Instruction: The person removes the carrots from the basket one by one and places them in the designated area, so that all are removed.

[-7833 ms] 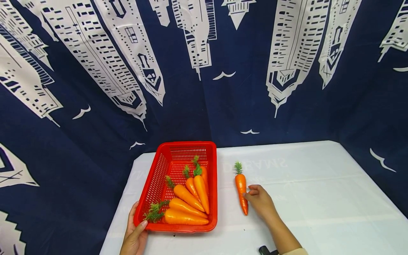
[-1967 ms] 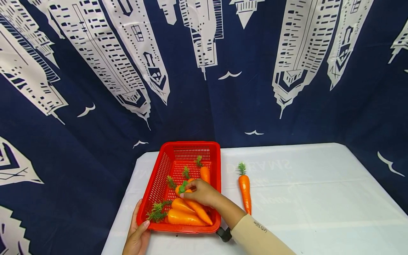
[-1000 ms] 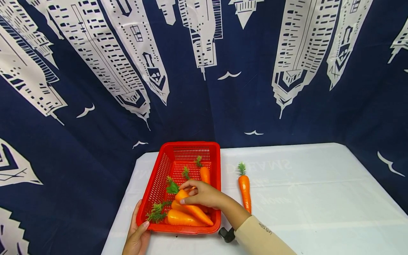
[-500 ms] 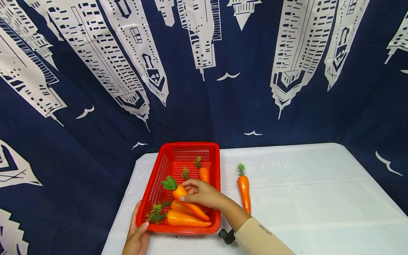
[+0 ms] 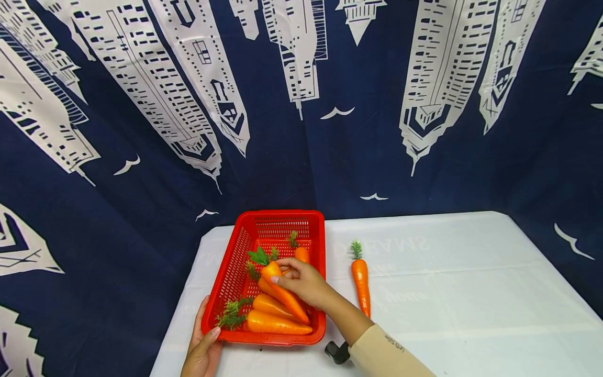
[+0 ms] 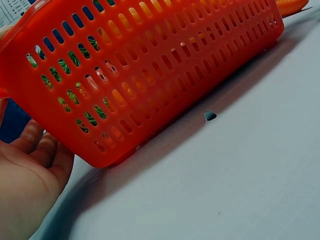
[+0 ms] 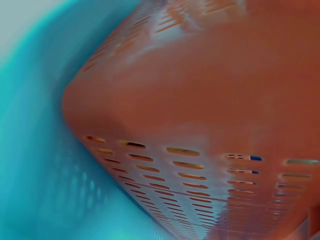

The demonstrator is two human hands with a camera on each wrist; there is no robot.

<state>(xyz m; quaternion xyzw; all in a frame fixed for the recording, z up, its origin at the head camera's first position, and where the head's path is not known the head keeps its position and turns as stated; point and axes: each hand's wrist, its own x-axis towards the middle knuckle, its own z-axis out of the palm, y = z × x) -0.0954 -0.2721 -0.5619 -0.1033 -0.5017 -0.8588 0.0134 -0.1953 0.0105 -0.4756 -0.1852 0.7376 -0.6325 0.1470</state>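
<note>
My right hand pinches a leafy-topped carrot inside the red basket, thumb on its near side. That carrot lies slanted over other carrots, its tip toward the front right. Beneath it, a lower carrot and several more point rightward, their frilly green tops at the left; my hand hides part of them. My left hand holds the basket's front left corner, thumb over the rim. In the left wrist view, fingers of the left hand sit behind the perforated basket wall. The right wrist view shows only basket wall.
A single carrot lies on the white tablecloth right of the basket. A black device sits by my right sleeve. A navy curtain with white buildings hangs behind. A small dark speck lies near the basket.
The right hand went from the lone carrot on the table into the basket and took hold of the leafy-topped carrot. Lately it shifted that carrot slightly up and right. The left hand stays on the basket.
</note>
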